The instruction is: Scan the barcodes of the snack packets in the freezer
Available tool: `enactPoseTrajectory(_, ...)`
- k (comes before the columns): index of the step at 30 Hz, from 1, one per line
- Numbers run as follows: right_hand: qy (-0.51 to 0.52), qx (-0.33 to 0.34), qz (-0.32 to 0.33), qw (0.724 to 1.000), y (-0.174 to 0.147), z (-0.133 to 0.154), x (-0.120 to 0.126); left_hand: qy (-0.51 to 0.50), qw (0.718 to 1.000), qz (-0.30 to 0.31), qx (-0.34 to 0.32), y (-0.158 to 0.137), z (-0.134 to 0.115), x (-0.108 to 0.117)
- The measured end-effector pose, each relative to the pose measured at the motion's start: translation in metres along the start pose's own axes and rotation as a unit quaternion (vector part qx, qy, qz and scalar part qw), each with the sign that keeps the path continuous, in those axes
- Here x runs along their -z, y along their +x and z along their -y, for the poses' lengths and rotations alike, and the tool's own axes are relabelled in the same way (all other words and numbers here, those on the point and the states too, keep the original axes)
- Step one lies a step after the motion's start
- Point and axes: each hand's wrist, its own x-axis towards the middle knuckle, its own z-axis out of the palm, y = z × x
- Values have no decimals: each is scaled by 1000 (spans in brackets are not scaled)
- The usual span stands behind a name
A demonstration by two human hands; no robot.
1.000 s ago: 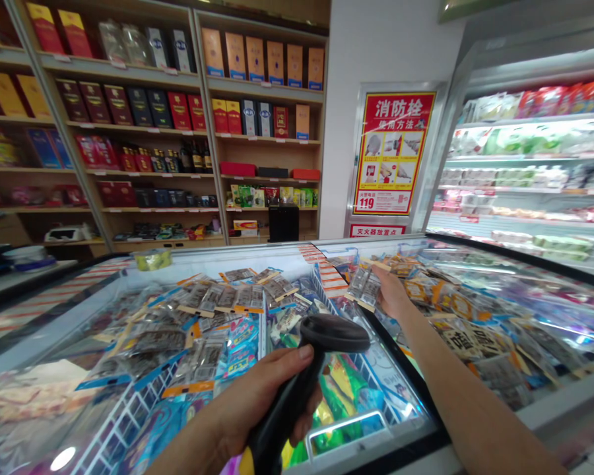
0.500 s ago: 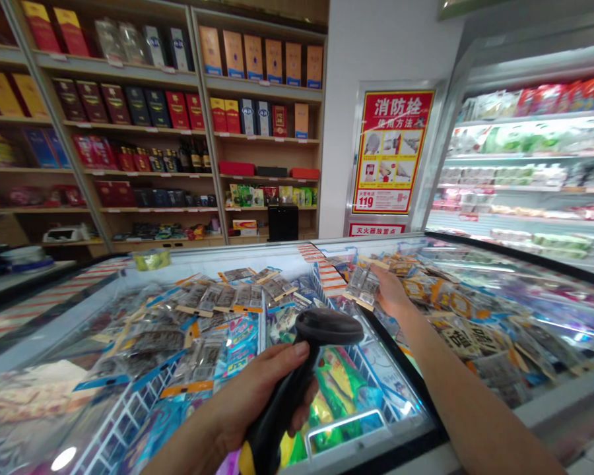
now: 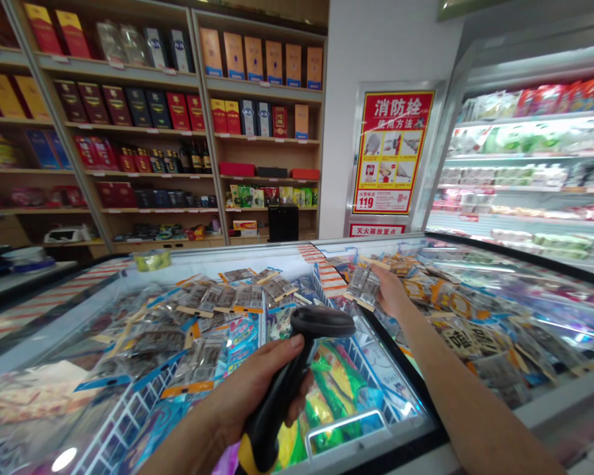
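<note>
Black plastic handheld scanner [image 3: 283,389], yellow near the foot of its handle, is tilted in your left hand [image 3: 247,389]: your fingers wrap around the grip and your thumb presses along it just below the broad head. That head points up and to the right, and in your view it stands in front of the opened part of the freezer. Your right hand [image 3: 391,290], with the arm stretched farther forward, grips a clear flat packet with dark grey contents and cream-coloured end strips [image 3: 363,284]; its fingertips are partly hidden.

Below the scanner you see green-and-yellow plastic bags [image 3: 334,382] beside a white wire basket wall [image 3: 129,399]. Bright blue printed bags [image 3: 242,340] lie to the left, next to a loose heap of clear packets edged in blue and orange [image 3: 153,336]. To your right, past a slanting black frame bar [image 3: 408,371], spreads another heap of grey and orange packets [image 3: 460,303]. All this belongs to a white glass-topped chest freezer [image 3: 218,256]. Beyond it stand wooden shelves [image 3: 277,150] of boxes and bottles, a framed red-and-yellow poster [image 3: 396,155] on the wall, and a lit refrigerated display case [image 3: 539,53] at far right.
</note>
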Motion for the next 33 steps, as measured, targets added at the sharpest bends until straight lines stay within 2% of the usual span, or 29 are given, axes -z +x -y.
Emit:
enactPoseTrajectory(8,20,10,8,1000,2,0,1,-2,1000,-12,-7,-1,-4,3)
enactPoseTrajectory(14,-11,-1,-6,1000,2,0,2,-14,1000,5,14,0,-7,7)
enactPoseTrajectory(24,-12,1,-21,1000,2,0,0,-15,1000,-23,-1,-1,-8,8)
enactPoseTrajectory(28,-17,-1,-6,1000,5,-2,2,-6,999,-37,0,-1,-9,10)
enactPoseTrajectory(33,-47,-18,10,999,2,-8,4,18,995,-84,-54,1,-19,20)
